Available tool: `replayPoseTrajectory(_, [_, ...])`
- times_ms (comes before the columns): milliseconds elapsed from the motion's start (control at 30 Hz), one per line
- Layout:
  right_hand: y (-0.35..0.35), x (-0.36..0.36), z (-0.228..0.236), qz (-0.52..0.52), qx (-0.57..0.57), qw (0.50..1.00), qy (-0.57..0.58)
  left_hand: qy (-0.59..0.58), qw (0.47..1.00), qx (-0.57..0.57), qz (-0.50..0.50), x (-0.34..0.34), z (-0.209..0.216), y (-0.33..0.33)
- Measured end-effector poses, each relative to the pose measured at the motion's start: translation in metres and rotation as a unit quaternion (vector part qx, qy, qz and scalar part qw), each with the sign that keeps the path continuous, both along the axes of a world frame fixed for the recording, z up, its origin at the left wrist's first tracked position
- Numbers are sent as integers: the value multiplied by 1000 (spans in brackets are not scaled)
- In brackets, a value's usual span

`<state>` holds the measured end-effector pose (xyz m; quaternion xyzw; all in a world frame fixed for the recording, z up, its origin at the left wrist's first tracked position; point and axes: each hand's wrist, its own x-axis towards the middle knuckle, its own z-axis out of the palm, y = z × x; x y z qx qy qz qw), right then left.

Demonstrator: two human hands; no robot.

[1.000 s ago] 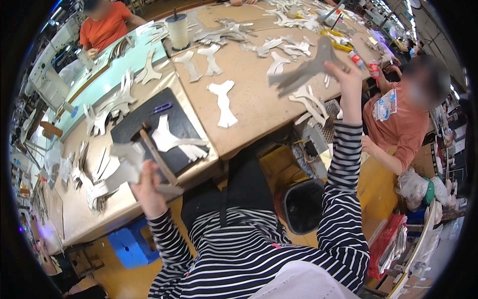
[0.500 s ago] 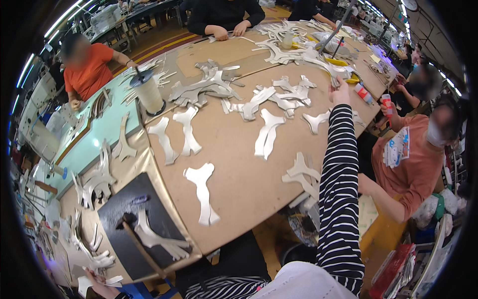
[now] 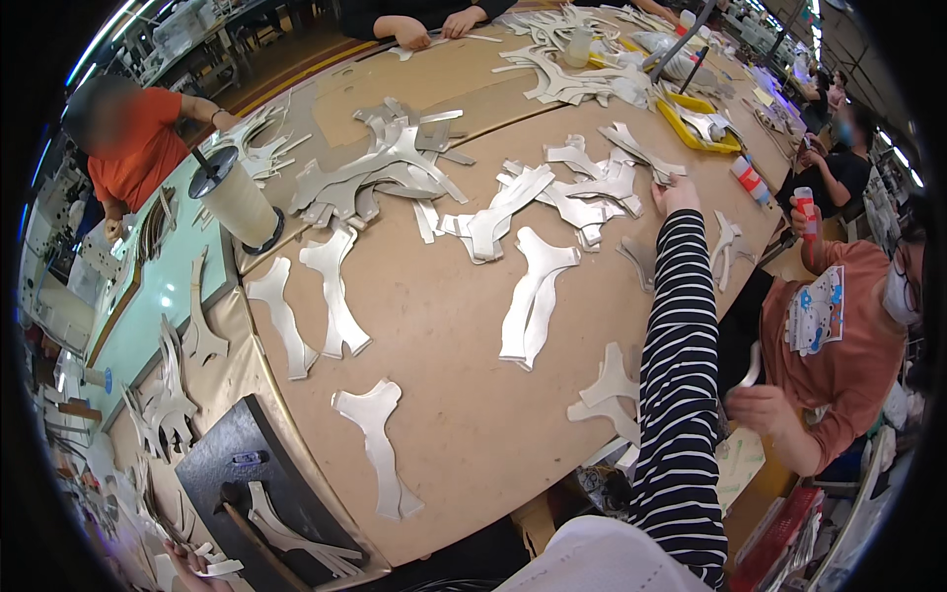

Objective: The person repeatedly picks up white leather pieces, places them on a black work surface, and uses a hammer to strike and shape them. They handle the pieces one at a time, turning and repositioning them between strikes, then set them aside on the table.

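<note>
Stretched far out to the right of the table, my right hand (image 3: pixel 677 196) grips the near end of a silvery cut leather piece (image 3: pixel 641 153). Several overlapping silvery pieces (image 3: pixel 597 187) lie just left of it, and a yellow tray (image 3: pixel 679 126) with pieces in it stands just beyond. At the lower left rim my left hand (image 3: pixel 187 566), partly cut off, has its fingers closed on a whitish cut piece (image 3: pixel 223 569). Close by it lies a black slab (image 3: pixel 306 503) with a hammer (image 3: pixel 258 546) and a forked silvery piece (image 3: pixel 271 523) on it.
Paired silvery pieces (image 3: pixel 380 449) lie spread over the brown table (image 3: pixel 444 395). A larger heap (image 3: pixel 385 173) is behind them, beside a cream thread cone (image 3: pixel 235 202). Co-workers sit around the table; the right one holds a red-and-white bottle (image 3: pixel 807 212) and a white strip.
My view has shifted. My right hand has drawn its silvery piece away from the yellow tray, toward the nearby pile. The right co-worker's lower hand now shows a white strip.
</note>
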<state>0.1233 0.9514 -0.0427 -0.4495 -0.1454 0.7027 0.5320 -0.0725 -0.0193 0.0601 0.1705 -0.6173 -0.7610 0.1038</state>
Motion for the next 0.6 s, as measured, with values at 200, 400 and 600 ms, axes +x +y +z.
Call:
replayPoseTrajectory(200, [-17, 47, 21, 175, 380, 723, -550, 39, 998, 27, -30, 14, 9, -10])
replayPoseTrajectory(400, [-79, 10, 145, 179, 421, 838, -297, 80, 990, -41, -110, 39, 19, -9])
replayPoseTrajectory(600, [-358, -13, 240, 417, 517, 727, -175, 51, 920, -60, -384, 53, 32, 70])
